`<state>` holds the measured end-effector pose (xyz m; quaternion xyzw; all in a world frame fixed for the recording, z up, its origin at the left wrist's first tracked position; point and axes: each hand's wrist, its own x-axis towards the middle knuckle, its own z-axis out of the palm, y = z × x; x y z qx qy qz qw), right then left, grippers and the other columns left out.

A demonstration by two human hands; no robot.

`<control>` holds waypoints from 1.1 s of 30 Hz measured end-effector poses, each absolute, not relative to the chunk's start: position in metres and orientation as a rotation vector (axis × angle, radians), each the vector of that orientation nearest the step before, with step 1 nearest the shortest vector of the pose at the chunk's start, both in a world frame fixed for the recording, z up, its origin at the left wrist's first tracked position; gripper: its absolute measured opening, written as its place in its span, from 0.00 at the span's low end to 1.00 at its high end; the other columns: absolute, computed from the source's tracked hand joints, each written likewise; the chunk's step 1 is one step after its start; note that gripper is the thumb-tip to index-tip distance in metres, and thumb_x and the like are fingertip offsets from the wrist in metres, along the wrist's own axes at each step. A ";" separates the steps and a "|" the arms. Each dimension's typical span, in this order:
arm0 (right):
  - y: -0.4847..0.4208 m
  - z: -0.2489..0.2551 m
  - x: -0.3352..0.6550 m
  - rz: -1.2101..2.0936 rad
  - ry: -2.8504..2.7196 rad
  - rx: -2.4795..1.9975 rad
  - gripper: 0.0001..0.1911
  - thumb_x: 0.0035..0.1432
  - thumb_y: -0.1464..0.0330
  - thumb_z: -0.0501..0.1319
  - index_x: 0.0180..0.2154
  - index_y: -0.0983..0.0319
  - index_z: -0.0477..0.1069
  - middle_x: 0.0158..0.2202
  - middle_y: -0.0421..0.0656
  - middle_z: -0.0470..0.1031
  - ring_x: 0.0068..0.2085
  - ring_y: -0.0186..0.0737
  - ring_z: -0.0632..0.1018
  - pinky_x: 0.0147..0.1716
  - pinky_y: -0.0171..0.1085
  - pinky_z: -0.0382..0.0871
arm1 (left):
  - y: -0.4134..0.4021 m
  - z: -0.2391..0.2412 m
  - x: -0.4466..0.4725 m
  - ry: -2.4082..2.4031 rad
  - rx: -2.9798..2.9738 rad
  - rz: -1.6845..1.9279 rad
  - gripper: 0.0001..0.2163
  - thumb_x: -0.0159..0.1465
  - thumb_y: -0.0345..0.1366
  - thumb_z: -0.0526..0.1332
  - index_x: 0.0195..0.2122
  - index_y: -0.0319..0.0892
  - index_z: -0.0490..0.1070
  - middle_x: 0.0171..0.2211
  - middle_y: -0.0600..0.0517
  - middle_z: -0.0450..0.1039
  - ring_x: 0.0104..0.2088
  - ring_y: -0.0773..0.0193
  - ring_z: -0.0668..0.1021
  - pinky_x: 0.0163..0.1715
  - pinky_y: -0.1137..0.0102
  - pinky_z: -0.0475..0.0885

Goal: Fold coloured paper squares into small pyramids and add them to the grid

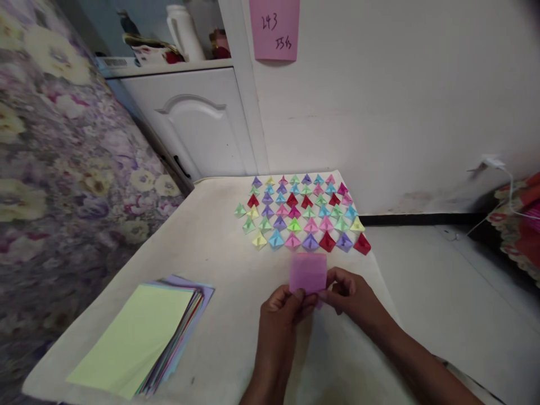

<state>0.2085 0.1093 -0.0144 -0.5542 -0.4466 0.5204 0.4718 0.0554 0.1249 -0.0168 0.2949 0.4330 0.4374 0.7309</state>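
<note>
The left hand (283,312) clamped the pink paper (308,272) at its lower edge; the right hand (352,289) clamped its lower right corner. Folded pieces (294,212) sat in rows beyond.

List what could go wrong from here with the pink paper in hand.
The left hand and right hand grip the pink paper near its lower edge; uneven pressure there could crease it crookedly.
The folded pieces stand close beyond it, so a forward nudge might knock the nearest row out of line.
The loose paper stack is unevenly fanned and could slide if bumped.
</note>
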 end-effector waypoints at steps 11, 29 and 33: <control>0.097 0.016 0.216 1.088 -1.185 -1.068 0.06 0.47 0.73 0.64 0.31 0.59 0.73 0.41 0.44 0.70 0.39 0.39 0.73 0.31 0.33 0.67 | 0.115 0.003 0.047 1.111 1.649 1.290 0.09 0.57 0.28 0.58 0.33 0.45 0.76 0.43 0.48 0.74 0.45 0.58 0.74 0.45 0.67 0.68; 0.098 0.014 0.216 1.391 -1.114 -0.965 0.04 0.49 0.68 0.65 0.30 0.60 0.75 0.55 0.45 0.63 0.35 0.36 0.76 0.29 0.34 0.71 | 0.111 -0.007 0.039 1.073 2.044 1.553 0.11 0.57 0.29 0.60 0.39 0.49 0.76 0.51 0.48 0.69 0.48 0.58 0.73 0.41 0.69 0.71; 0.097 0.009 0.215 1.510 -1.056 -0.935 0.06 0.51 0.66 0.63 0.32 0.62 0.73 0.33 0.42 0.73 0.26 0.34 0.77 0.26 0.35 0.72 | 0.108 -0.003 0.043 1.128 1.946 1.542 0.08 0.57 0.33 0.60 0.35 0.51 0.77 0.49 0.50 0.72 0.46 0.57 0.74 0.43 0.67 0.71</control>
